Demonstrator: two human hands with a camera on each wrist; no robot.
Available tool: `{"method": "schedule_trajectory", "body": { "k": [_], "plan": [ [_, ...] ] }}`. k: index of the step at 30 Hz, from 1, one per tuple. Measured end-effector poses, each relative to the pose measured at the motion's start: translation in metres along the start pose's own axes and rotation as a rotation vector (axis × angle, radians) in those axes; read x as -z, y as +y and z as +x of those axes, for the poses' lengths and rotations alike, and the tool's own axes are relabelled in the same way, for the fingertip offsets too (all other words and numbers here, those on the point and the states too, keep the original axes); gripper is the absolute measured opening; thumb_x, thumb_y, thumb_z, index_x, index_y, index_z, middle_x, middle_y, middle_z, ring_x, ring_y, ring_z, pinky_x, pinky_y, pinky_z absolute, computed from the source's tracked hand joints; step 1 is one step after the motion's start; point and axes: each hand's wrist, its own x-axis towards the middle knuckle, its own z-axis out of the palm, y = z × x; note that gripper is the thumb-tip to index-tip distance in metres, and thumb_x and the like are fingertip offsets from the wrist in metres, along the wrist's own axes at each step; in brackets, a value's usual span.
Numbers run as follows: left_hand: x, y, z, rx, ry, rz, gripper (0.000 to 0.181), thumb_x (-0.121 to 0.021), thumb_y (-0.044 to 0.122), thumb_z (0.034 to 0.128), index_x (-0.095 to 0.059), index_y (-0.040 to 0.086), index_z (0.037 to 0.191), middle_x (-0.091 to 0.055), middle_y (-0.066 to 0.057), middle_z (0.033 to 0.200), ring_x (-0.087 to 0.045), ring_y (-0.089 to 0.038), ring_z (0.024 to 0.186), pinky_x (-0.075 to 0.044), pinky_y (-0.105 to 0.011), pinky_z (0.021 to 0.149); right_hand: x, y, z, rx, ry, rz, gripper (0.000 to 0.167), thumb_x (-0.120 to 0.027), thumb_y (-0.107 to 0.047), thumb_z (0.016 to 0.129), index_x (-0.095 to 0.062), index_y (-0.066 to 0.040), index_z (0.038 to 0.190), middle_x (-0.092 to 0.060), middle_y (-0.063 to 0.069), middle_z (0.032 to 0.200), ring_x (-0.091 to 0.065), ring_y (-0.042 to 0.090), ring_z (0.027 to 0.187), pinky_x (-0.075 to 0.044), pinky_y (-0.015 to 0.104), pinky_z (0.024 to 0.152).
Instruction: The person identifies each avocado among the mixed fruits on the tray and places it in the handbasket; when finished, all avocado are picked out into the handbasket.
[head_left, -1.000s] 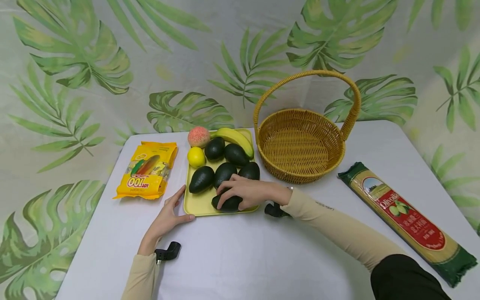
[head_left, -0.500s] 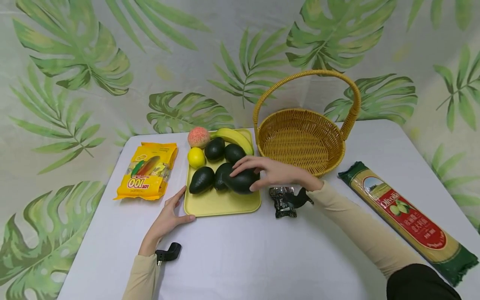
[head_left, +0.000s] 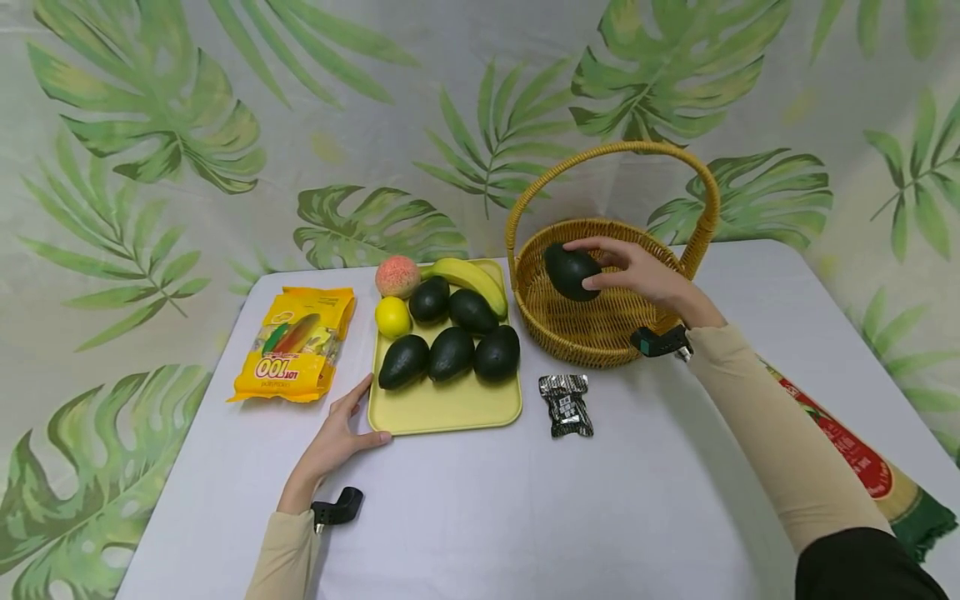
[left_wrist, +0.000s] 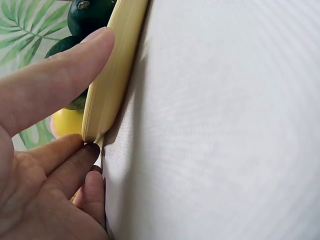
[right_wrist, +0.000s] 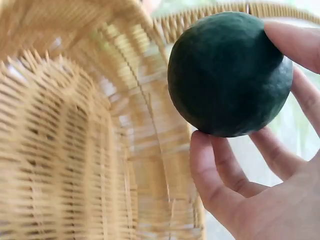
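Note:
A dark green avocado [head_left: 572, 272] hangs over the left part of the wicker basket [head_left: 600, 354], gripped between the thumb and fingers of my right hand [head_left: 637, 273]. The right wrist view shows the same avocado [right_wrist: 227, 75] with the fingertips round it and the basket's woven side [right_wrist: 65, 150] beside it. My left hand [head_left: 333, 446] touches the lower left corner of the yellow tray [head_left: 442, 414], thumb at the front edge and fingers at the left side. Several avocados [head_left: 452, 354], a banana [head_left: 476, 279], a lemon [head_left: 393, 317] and a peach [head_left: 397, 276] lie on the tray.
A yellow candy bag [head_left: 296, 343] lies left of the tray. A small black and silver packet [head_left: 566, 406] is between the tray and my right sleeve. The pasta pack [head_left: 862, 462] on the right is partly covered by that sleeve. The basket's handle [head_left: 615, 148] arches above it.
My right hand has lifted an avocado from the tray's front and carried it right, over the basket. The small packet came into view; the sleeve now covers part of the pasta. My left hand stayed put.

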Motion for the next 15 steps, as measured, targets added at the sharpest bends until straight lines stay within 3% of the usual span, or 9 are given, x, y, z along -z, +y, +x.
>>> {"method": "schedule_trajectory", "body": {
  "k": [7, 15],
  "plan": [
    [0.000, 0.001, -0.001, 0.011, 0.000, -0.007, 0.101, -0.081, 0.023, 0.0783, -0.015, 0.016, 0.155, -0.011, -0.020, 0.154, -0.018, -0.039, 0.138, -0.011, -0.057, 0.112, 0.014, 0.015, 0.019, -0.076, 0.003, 0.091, 0.053, -0.064, -0.019, 0.093, -0.045, -0.019, 0.143, -0.032, 0.006, 0.145, -0.052, 0.026, 0.113, -0.041, 0.045, 0.095],
    [0.000, 0.001, -0.001, 0.020, 0.002, -0.005, 0.102, -0.081, 0.023, 0.0779, -0.015, 0.017, 0.155, -0.011, -0.019, 0.154, -0.018, -0.039, 0.138, -0.011, -0.056, 0.112, 0.013, 0.025, 0.042, -0.183, 0.022, 0.129, 0.055, -0.062, -0.018, 0.094, -0.041, -0.016, 0.145, -0.027, 0.013, 0.147, -0.045, 0.027, 0.115, -0.041, 0.051, 0.093]
  ]
}}
